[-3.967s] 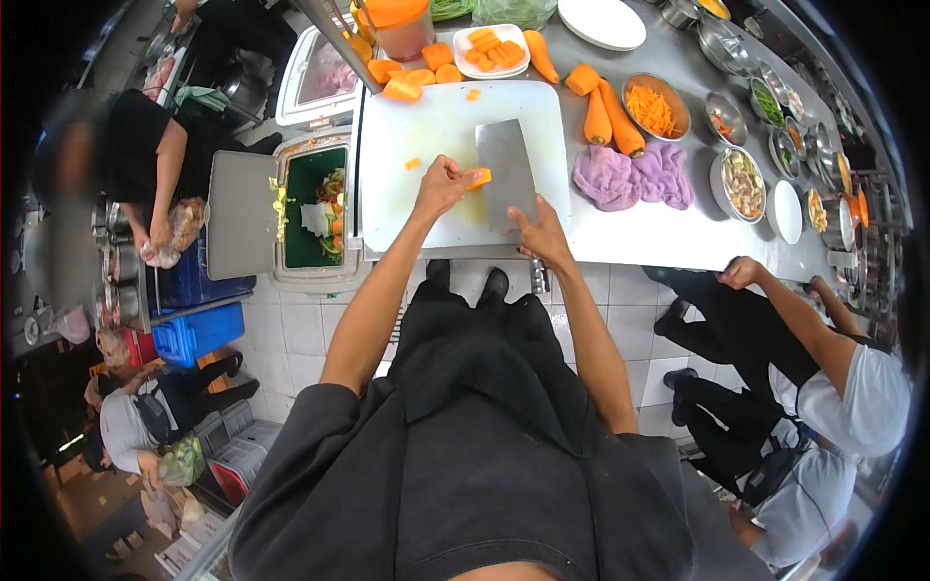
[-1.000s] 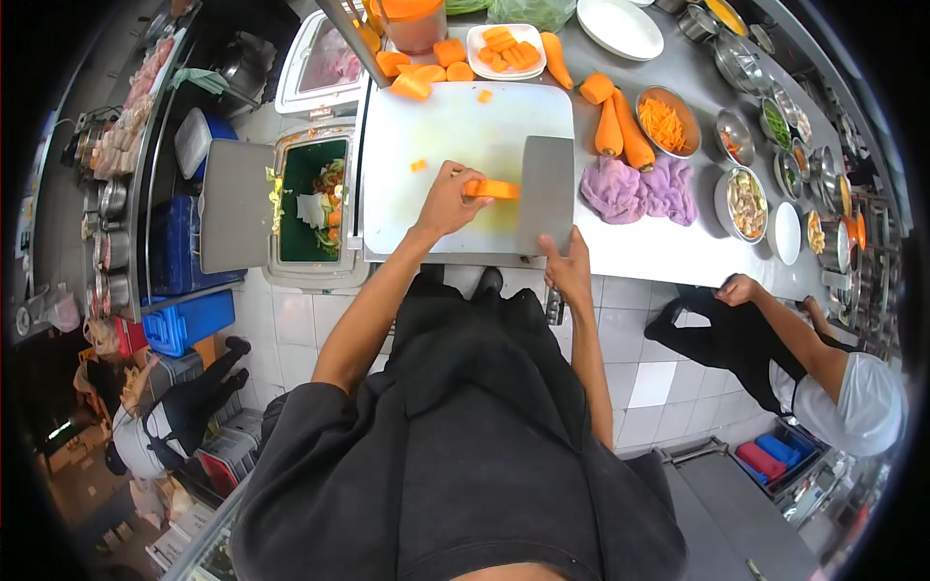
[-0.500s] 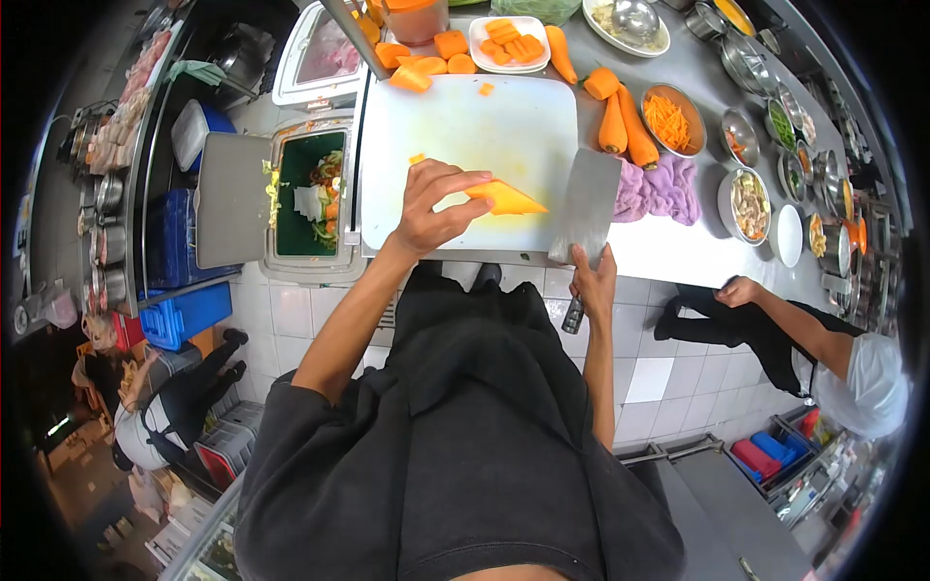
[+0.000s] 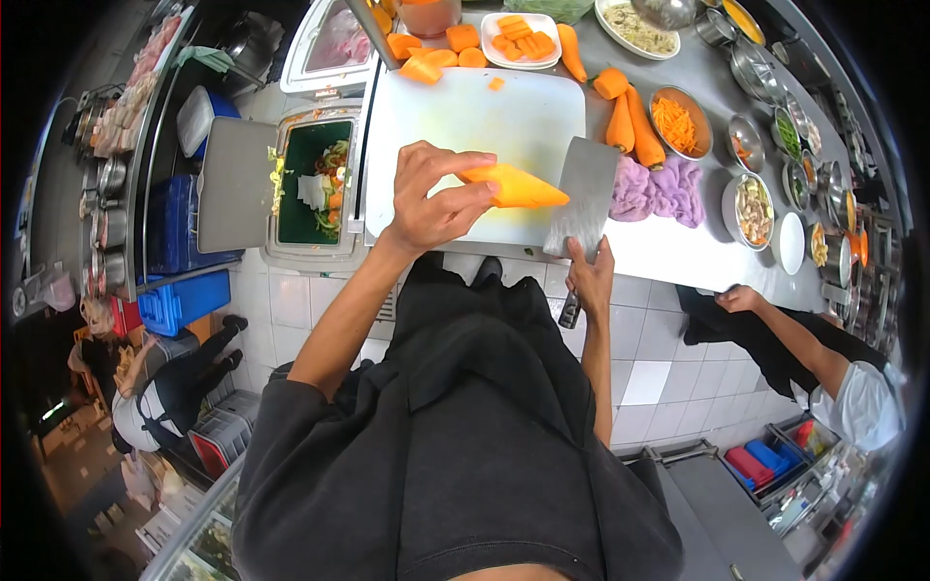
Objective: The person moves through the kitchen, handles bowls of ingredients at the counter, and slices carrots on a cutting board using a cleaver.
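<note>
On my feed, the left hand (image 4: 433, 201) pinches a tapered orange carrot piece (image 4: 526, 189) above the white rectangular board (image 4: 426, 111), toward its near-right corner: probably light, stiff, slick; I'd hold the thick end. The right hand (image 4: 592, 276) grips a broad steel cleaver (image 4: 587, 184).

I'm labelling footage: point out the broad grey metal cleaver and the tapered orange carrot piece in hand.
Broad grey metal cleaver (image 4: 585, 194), head view: middle of the blade.
Tapered orange carrot piece (image 4: 526, 190), head view: its exposed side.
</note>
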The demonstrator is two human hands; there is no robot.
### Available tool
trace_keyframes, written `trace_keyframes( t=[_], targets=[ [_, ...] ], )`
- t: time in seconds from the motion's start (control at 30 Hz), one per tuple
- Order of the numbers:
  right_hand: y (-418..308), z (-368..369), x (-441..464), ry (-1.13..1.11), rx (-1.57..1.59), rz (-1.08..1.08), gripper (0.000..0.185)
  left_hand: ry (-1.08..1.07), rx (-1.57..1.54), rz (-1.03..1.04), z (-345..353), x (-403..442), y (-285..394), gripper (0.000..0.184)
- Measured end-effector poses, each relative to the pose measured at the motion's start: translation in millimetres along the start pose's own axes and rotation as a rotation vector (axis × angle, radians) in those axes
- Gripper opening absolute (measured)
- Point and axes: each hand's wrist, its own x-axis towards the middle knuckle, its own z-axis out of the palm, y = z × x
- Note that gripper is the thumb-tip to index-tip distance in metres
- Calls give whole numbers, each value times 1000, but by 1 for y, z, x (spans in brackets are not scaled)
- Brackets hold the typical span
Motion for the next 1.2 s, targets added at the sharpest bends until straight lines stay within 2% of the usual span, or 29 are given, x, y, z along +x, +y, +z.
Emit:
trace_keyframes(
  t=[0.2,0.27,0.33,0.37,0.4,0.47,0.5,0.73,0.8,1.0,1.07,1.2],
  targets=[
    [-6,3,-8,32,4,-18,28,6,51,5,-4,1,4,39],
    [-7,4,-11,65,105,-66,28,10,58,5,-3,-1,2,40],
    [-7,2,-12,64,103,-60,28,-125,-24,-218,4,-7,-1,42],
    [-7,0,-12,57,101,-55,29,-216,31,-379,11,-14,0,41],
    [-7,0,-12,61,101,-57,29,-215,27,-377,22,-30,-6,41],
    [-5,5,-13,59,104,-51,27,-321,52,-666,49,-77,-27,38],
    [-9,7,-16,37,103,-35,25,-419,114,-733,58,-99,-34,38],
    [-6,34,-27,-86,-91,18,19,-381,107,-747,63,-128,-38,40],
    [-1,38,-22,-111,-109,38,19,-382,198,-663,60,-132,-39,41],
    [15,48,-7,-121,-322,-81,23,-404,213,-584,52,-135,-44,37],
    [-9,54,-14,-153,-225,87,24,-390,185,-585,52,-136,-46,36],
    [4,54,-7,-156,-238,28,25,-371,127,-638,52,-134,-44,37]
  ],
)
